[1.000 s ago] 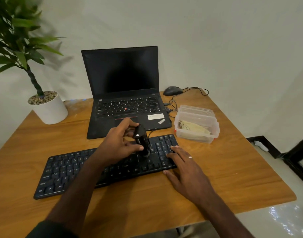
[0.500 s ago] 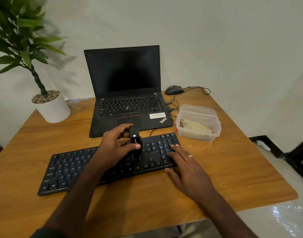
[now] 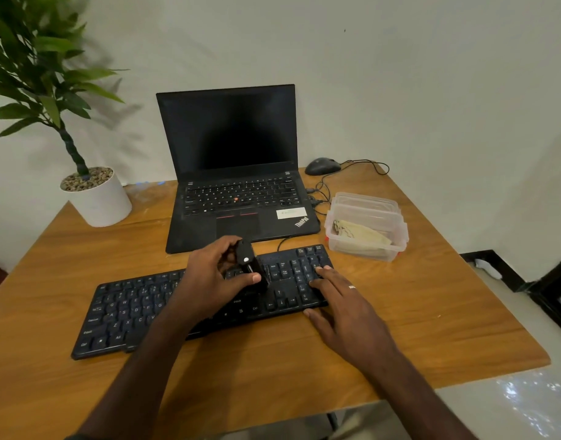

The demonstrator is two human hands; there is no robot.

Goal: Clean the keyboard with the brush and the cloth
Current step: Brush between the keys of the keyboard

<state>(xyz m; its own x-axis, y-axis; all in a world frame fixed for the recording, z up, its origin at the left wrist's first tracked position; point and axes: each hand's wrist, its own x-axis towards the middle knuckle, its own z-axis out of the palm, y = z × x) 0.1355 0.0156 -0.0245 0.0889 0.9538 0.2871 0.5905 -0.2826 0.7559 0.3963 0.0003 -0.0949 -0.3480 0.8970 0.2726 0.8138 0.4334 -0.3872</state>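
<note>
Black small brush, held in left hand, sweeps the black flat keyboard; right hand lies flat on it; folded cloth waits unused.

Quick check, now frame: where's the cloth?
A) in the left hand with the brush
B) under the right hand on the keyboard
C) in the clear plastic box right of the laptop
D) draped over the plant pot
C: the cloth lies folded inside the clear plastic box, while the left hand holds only the brush and the right hand rests flat on the keyboard.
</note>
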